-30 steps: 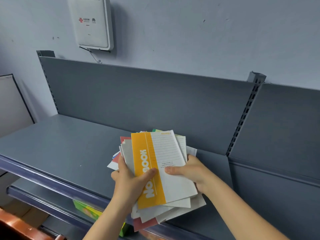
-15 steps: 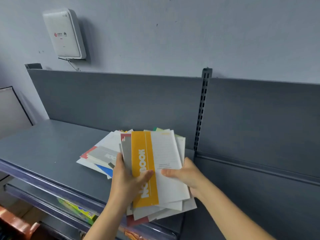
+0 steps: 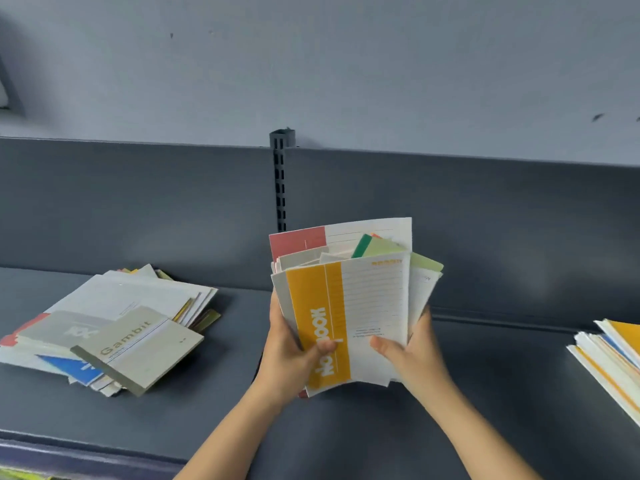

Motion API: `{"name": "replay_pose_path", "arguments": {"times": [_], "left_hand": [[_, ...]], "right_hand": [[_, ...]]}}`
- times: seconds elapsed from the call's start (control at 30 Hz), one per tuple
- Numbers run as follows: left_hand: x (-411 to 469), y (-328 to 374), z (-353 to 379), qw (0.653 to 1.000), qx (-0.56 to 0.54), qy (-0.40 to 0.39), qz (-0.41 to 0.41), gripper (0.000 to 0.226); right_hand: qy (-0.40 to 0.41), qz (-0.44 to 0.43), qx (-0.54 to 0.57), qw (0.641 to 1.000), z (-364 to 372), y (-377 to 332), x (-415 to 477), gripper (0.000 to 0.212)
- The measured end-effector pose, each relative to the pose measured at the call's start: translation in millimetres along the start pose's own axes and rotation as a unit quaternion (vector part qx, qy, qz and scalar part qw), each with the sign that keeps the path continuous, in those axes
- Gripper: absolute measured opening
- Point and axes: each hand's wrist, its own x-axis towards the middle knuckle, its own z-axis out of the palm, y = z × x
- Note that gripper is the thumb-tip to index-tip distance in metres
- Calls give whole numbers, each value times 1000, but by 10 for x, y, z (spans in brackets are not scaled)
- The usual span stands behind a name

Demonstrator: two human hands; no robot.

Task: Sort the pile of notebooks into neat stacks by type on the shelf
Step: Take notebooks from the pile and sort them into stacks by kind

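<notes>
Pale grey wall [image 3: 346, 81] up top, and beneath it the dark grey back panel [image 3: 138, 202] runs the full width. The shelf [image 3: 207, 403] is the same dark grey, with its front edge just showing at the lower left.

Toward the shelf's left end sits the loose pile of notebooks [image 3: 138, 296], splayed and overlapping: white covers, a red corner, a blue one poking out underneath.

Centre stage is the bundle of notebooks [image 3: 374, 306], held up over the middle of the shelf, standing on end and fanned out. At the front is the yellow-and-white notebook [image 3: 346, 323], with "NOTEBOOK" running up its yellow band. Behind it are grey covers, a red-cornered one at the rear, and green covers peeking out at the top right.

At the shelf's right end, cut off by the frame, a flat stack of notebooks [image 3: 609, 368] shows white and yellow edges.

On the left pile's near corner lies a grey notebook marked "Gambit" [image 3: 138, 348], sitting askew.

Now the hands. The left hand [image 3: 287, 362] grips the bundle's lower left, with its thumb pressed across the yellow band and its fingers curled behind. The right hand [image 3: 415, 355] has the lower right, thumb laid on the white cover and fingers wrapped round the back.

Smallest of all, a slotted upright post [image 3: 280, 181] splits the back panel, just above the bundle's top left corner.
</notes>
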Motion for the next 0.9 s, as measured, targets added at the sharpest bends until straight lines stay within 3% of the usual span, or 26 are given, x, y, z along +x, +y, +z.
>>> {"name": "replay_pose_path", "arguments": {"times": [0.27,0.6,0.8,0.9], "left_hand": [[94,-25,113,997,5,-68,19,96],[108,-17,-58,992,-38,-118,16,113],[45,-70,14,995,-5,-98,1,74],[103,-67,49,996,2,-95,3,70]], "right_hand": [[41,36,43,998,-147,193,-119,64],[-4,12,43,999,-166,73,-140,92],[25,18,65,997,-58,104,-240,85],[39,-3,71,997,10,91,-263,87]]}}
